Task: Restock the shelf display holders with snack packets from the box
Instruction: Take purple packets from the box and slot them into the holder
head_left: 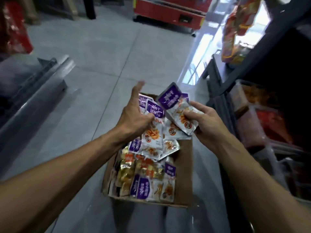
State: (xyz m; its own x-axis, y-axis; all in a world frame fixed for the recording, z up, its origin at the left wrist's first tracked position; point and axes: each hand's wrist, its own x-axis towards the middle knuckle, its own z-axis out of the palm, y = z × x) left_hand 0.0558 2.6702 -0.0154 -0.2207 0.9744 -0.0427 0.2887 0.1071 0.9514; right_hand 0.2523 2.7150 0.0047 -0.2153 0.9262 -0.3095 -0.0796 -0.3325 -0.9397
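Grey tiled floor [101, 47], open cardboard box [185, 165] of snack packets [148, 174] resting on it directly beneath both hands, red cabinet [170, 12] standing far beyond the hands, dark shelf unit [218, 84] just right of the right hand [207, 121]

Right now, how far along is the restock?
Early. No finished holder is in view. In hand: right hand grips a purple packet stack; left hand holds more packets over the box. Left: the box is largely full; nothing shelved in view.
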